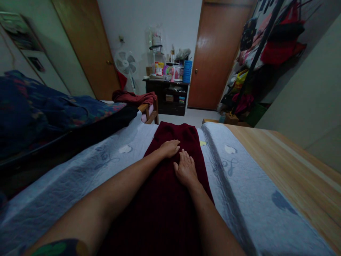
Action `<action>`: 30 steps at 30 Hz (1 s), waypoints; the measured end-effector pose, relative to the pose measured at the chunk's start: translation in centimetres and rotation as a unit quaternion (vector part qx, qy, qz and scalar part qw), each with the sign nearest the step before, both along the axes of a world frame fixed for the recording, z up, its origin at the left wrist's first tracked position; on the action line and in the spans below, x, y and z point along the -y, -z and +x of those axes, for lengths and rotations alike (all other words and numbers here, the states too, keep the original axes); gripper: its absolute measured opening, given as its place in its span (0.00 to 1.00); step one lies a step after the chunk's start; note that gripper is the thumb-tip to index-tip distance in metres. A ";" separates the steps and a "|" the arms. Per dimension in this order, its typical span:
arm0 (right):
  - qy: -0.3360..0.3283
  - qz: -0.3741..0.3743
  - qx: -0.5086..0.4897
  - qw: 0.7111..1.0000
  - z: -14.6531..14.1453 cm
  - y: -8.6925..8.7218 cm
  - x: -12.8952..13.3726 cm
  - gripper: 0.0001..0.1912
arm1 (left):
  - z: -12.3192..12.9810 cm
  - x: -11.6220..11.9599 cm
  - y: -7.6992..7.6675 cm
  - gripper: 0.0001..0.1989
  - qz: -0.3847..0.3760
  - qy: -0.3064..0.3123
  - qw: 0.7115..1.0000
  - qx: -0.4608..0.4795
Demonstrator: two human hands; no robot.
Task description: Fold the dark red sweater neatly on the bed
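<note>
A dark red cloth (170,199) lies spread lengthwise over a grey-blue patterned bed cover (226,170). It looks like a garment or a folded blanket; I cannot tell which. My left hand (170,148) rests flat on its upper part, fingers stretched out toward the right. Just nearer and to the right, my right hand (185,167) lies palm down on the same cloth with its fingers apart. Neither hand grips anything. The cloth's far edge reaches the end of the bed, and its near part runs into shadow between my forearms.
Bare wooden boards (279,153) flank the cover on the right. Blue floral fabric (61,99) is heaped at left. Beyond the bed stand a white fan (126,64), a dark shelf unit (165,92) with several items, and a wooden door (210,53). Bags and clothes (282,49) hang at right.
</note>
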State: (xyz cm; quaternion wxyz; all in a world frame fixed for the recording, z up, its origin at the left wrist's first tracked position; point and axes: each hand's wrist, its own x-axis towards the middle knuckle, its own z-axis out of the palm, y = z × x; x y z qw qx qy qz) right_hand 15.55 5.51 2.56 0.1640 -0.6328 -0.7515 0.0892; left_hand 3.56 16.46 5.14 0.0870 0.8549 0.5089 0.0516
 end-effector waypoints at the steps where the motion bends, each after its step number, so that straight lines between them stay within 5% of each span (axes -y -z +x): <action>1: 0.001 -0.001 -0.001 1.000 0.0 0.0 0.0 0.31 | 0.0 -0.2 0.1 0.25 -0.014 -0.005 1.000 -0.004; 15: 0.000 -0.012 0.003 1.000 0.0 -0.1 0.0 0.32 | 1.3 -4.2 1.0 0.47 -0.088 -0.170 0.981 -0.009; 21: 0.003 -0.013 0.007 1.000 0.1 -0.1 0.0 0.32 | 1.3 -5.7 1.3 0.49 -0.088 -0.187 0.979 0.006; 24: 0.005 -0.012 0.006 1.000 0.0 -0.1 0.0 0.32 | 1.2 -5.6 1.7 0.46 -0.050 -0.189 0.981 0.016; 30: 0.006 -0.012 0.000 1.000 0.0 -0.1 0.0 0.32 | 1.1 -2.6 0.6 0.23 0.108 -0.158 0.980 0.053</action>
